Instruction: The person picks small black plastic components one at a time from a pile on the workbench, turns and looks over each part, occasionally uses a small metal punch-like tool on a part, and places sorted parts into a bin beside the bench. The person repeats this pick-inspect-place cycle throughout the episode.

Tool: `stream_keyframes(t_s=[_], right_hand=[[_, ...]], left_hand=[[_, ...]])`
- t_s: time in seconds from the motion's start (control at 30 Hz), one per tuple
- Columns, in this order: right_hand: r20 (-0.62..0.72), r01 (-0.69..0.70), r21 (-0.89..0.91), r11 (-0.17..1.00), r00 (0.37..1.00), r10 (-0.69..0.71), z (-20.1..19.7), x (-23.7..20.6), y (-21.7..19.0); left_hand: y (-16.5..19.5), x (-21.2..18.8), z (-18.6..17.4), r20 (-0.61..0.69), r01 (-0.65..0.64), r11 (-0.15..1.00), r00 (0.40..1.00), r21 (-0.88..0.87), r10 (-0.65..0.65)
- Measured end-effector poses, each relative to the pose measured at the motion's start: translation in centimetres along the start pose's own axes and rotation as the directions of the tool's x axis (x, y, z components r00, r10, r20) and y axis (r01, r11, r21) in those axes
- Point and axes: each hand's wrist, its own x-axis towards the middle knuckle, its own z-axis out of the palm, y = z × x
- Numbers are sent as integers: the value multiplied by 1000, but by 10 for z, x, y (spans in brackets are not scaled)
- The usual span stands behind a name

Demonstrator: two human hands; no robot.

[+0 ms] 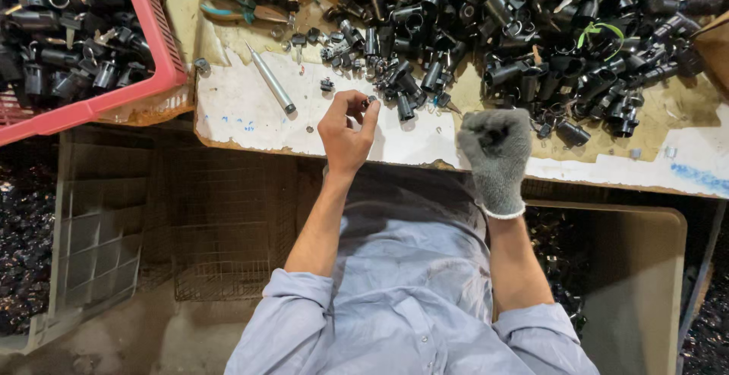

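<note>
Pinching a small dark metal piece between thumb and fingertips, my bare left hand hovers over the white-covered bench edge, while my right hand, in a grey knit glove, is curled into a fist around a black plastic part that only peeks out from the top of it. The two hands are apart, side by side. Just beyond both lies a big heap of black tubular fittings; a silver pen-like tool and green-handled pliers lie beyond my left hand, with a red crate of similar parts further left.
</note>
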Motion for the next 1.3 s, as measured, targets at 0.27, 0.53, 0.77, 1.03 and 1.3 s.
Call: stream_keyframes(t_s=[0.27, 0.53, 0.77, 1.03, 1.3], right_hand=[[-40, 274, -272, 923, 954, -296, 10, -18, -4], [88, -52, -299, 953, 993, 82, 41, -23, -50], [888, 103, -198, 975, 441, 134, 53, 5, -94], [887, 397, -146, 906, 459, -58, 139, 25, -63], [793, 446, -137, 884, 585, -172, 123, -2, -72]], left_hand=[[-2, -2, 1, 18, -11, 1000, 1000, -27, 12], [-1, -1, 5, 31, -72, 997, 997, -13, 72], [5, 1, 6, 52, -36, 996, 998, 79, 32], [28, -11, -16, 29, 36, 999, 999, 27, -37], [18, 4, -1, 33, 85, 996, 996, 36, -86]])
